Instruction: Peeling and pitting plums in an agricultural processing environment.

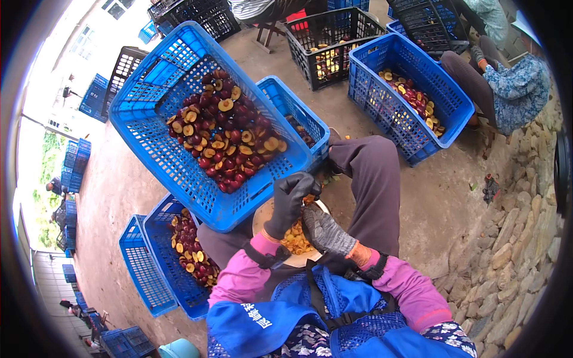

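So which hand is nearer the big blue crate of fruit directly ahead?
Left: the left hand is beside the blue crate, at its near edge; the right hand is farther back and rightward.

brown floor (441, 197) with blue plastic crates (385, 107) and a black crate (302, 56) on it

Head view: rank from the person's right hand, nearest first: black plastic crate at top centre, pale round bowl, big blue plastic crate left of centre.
1. Pale round bowl, just left.
2. Big blue crate, ahead-left.
3. Black crate, straight ahead.
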Available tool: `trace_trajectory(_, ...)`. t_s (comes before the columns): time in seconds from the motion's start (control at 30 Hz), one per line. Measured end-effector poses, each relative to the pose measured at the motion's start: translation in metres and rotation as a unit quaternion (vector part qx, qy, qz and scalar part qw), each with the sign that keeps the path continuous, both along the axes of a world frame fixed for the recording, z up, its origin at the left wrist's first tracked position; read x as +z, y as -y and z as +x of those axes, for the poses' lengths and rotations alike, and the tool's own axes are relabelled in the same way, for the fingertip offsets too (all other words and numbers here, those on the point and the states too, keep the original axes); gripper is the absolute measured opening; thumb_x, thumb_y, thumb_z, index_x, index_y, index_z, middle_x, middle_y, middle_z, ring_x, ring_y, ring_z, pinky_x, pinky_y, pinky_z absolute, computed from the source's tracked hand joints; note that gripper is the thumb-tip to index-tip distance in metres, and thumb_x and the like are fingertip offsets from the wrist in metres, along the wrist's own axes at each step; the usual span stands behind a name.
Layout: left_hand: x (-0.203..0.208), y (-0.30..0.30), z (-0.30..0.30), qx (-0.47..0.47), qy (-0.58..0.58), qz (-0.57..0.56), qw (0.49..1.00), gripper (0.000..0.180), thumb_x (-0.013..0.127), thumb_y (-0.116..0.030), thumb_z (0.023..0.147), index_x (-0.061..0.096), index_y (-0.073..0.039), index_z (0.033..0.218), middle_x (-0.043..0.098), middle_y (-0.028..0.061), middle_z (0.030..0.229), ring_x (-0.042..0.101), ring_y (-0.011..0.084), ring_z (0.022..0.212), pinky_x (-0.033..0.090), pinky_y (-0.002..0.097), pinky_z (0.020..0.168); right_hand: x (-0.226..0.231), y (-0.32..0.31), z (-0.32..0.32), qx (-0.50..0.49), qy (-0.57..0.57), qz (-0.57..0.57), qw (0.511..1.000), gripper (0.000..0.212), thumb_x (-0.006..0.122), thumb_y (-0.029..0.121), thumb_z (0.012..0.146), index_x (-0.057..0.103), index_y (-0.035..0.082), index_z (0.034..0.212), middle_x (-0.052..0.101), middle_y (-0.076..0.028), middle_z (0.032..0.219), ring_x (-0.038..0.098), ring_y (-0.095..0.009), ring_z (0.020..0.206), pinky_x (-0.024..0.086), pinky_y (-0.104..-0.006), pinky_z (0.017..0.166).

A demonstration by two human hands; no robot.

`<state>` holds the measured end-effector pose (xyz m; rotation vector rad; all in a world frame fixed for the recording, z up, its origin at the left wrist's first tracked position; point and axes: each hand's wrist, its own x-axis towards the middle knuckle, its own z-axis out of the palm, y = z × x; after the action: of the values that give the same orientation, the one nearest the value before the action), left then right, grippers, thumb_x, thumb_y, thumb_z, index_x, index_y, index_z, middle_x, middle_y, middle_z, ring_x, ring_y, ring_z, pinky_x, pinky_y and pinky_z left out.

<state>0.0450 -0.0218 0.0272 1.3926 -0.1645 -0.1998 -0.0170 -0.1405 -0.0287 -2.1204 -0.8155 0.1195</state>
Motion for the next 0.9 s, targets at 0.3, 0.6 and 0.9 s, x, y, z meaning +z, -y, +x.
trace_trajectory(0.3, -0.008, -0.016, 0.004, 0.022, -0.034, -0.034, 0.999, 0.027, 0.052, -0.017, 0.088, 0.057, 0.001, 0.069, 0.056, 0.0065, 0.067, 0.054, 0.0129, 0.062, 0.043, 0.0257, 0.058, 0.037, 0.005, 0.018, 0.087, -0.003, -0.063, 0.994, 0.046, 0.052, 0.009, 0.075, 0.045, -0.011, 0.116, 0.051, -0.024, 0.107, 0.052, -0.036, 0.100, 0.042, -0.0388, 0.091)
trace_trajectory(0.6, -0.032, -0.063, 0.001, 0.221, -0.066, -0.113, 0.966, 0.035, 0.049, -0.037, 0.090, 0.056, -0.003, 0.093, 0.060, 0.0089, 0.082, 0.060, 0.0204, 0.073, 0.051, 0.0319, 0.067, -0.047, 0.000, 0.017, 0.185, -0.071, 0.146, 0.969, 0.024, 0.052, 0.002, 0.076, 0.051, 0.000, 0.100, 0.053, -0.014, 0.091, 0.056, -0.029, 0.082, 0.044, -0.0358, 0.072)
trace_trajectory(0.9, 0.041, -0.238, -0.034, 0.250, 0.036, 0.641, 0.725, 0.032, 0.053, -0.026, 0.085, 0.061, 0.004, 0.094, 0.061, 0.0181, 0.093, 0.060, 0.0260, 0.078, 0.046, 0.0349, 0.072, -0.047, -0.037, -0.008, 0.108, -0.092, -0.144, 0.979, 0.030, 0.044, 0.034, 0.088, 0.054, 0.006, 0.085, 0.057, -0.016, 0.058, 0.058, -0.033, 0.053, 0.044, -0.0449, 0.050)
